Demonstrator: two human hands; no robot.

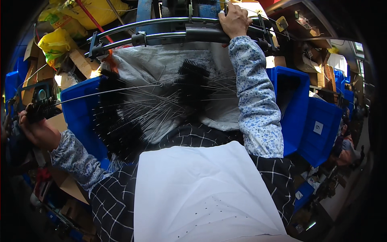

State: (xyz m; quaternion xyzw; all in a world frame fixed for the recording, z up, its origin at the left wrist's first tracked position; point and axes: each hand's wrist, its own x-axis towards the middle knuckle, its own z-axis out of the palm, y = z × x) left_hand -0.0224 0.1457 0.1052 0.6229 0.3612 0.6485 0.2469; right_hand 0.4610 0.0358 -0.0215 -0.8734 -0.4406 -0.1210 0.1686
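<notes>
Out at the far left my left hand [38, 131] is closed round the black bristle end of a wire brush [42, 108]. The brush's long twisted wire stem [117, 89] runs right and slightly upward from it, over the lap. At the top, my right hand [235, 20] curls over the rail by the dark sleeve [206, 33]; what its fingers grip is hidden. More black-bristled wire brushes lie below: one bunch [193, 82] in the middle, another [121, 131] at the left, their thin stems crossing on a pale grey sheet [161, 60].
Two parallel metal rails [161, 36] with clamps span the top. A blue bin [76, 109] stands left, another blue bin [292, 105] right, with a blue crate [320, 131] beside it. Yellow bags [56, 44] and cardboard boxes [82, 62] crowd the upper left.
</notes>
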